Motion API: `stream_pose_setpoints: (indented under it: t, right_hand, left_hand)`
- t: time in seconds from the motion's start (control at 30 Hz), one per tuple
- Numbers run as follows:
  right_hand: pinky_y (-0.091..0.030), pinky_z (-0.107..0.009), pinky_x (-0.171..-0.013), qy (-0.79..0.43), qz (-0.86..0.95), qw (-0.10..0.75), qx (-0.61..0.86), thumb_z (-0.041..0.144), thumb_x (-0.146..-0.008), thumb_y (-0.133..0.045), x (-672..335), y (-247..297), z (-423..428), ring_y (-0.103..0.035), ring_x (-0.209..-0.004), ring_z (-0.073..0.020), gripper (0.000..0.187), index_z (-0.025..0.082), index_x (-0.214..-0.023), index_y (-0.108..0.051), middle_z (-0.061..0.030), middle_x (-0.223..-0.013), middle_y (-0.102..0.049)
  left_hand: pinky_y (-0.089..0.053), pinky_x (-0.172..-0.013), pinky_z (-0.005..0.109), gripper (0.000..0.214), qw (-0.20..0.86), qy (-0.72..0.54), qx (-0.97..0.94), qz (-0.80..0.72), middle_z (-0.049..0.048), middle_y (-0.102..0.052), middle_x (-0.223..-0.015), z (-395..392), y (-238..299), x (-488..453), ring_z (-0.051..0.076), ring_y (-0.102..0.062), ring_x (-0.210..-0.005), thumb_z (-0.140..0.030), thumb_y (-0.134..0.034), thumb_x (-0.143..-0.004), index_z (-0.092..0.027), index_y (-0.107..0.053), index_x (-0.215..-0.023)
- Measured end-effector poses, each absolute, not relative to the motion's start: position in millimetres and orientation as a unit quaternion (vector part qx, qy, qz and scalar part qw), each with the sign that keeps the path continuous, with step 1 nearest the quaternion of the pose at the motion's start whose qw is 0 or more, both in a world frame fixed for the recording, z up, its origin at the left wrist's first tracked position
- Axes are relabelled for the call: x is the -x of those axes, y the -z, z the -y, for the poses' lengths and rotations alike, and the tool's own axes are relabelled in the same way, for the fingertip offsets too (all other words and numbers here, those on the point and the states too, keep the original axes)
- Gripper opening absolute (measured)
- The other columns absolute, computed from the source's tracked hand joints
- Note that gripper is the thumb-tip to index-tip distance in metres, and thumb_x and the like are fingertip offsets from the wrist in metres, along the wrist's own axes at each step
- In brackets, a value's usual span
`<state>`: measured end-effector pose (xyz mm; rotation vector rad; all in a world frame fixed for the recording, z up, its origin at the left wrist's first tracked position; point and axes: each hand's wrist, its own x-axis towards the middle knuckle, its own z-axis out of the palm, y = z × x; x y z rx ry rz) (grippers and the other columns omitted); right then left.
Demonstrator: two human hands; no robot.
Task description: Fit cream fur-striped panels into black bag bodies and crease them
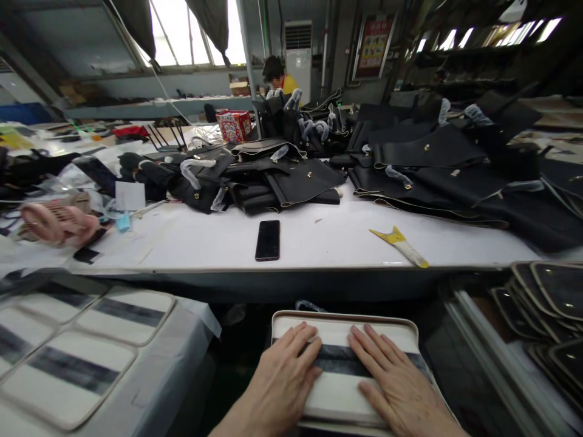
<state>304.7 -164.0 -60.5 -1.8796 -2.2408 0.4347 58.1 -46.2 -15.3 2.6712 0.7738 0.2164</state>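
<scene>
Left hand (288, 371) open, palm down | right hand (395, 377) matches, grasping nothing | both across the white panel's (339, 391) dark band (340, 365) | even pressure looks wisest here

White panel (336, 391), rounded corners, dark stripe (336, 360) across, lying flat, possibly stacked

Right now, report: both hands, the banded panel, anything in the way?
Left hand, right hand: open, palms down on white panel. Dark band partly covered by fingers. Smartphone, yellow-ended tool off the panel, on table beyond.
</scene>
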Motion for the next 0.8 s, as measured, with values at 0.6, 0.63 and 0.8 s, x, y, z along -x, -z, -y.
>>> stream_pose_setpoints:
  t: [0.6, 0.63, 0.8]
  right_hand:
    - [-0.039, -0.048, -0.108, -0.409, 0.485, 0.421, 0.648, 0.028, -0.087, -0.062, -313, 37, 164, -0.055, -0.122, -0.0288, 0.02, 0.021, -0.101, -0.075, -0.0105, -0.115, -0.069]
    - [-0.048, -0.046, -0.098, -0.433, 0.406, 0.485, 0.642, 0.033, -0.086, -0.064, -323, 34, 162, -0.062, -0.109, -0.0289, 0.018, 0.02, -0.091, -0.075, -0.011, -0.103, -0.072]
    - [-0.056, -0.034, -0.074, -0.341, 0.224, 0.623, 0.668, 0.055, -0.089, -0.054, -390, 50, 139, -0.067, -0.083, -0.0207, 0.037, 0.019, -0.084, -0.061, -0.0057, -0.084, -0.067]
  left_hand:
    - [-0.054, -0.077, 0.043, 0.044, 0.018, -0.089, -0.976, -0.198, 0.0126, -0.062, -0.112, 70, 37, -133, 0.029, -0.06, -0.096, -0.033, -0.057, -0.09, -0.019, -0.051, -0.132]
    - [-0.054, -0.078, 0.043, 0.042, 0.015, -0.099, -0.976, -0.193, 0.0123, -0.062, -0.111, 70, 41, -135, 0.029, -0.059, -0.097, -0.034, -0.058, -0.089, -0.019, -0.053, -0.129]
    - [-0.051, -0.087, 0.04, 0.036, 0.005, -0.162, -0.973, -0.163, 0.0107, -0.059, -0.122, 65, 65, -137, 0.028, -0.055, -0.109, -0.031, -0.058, -0.089, -0.017, -0.057, -0.123]
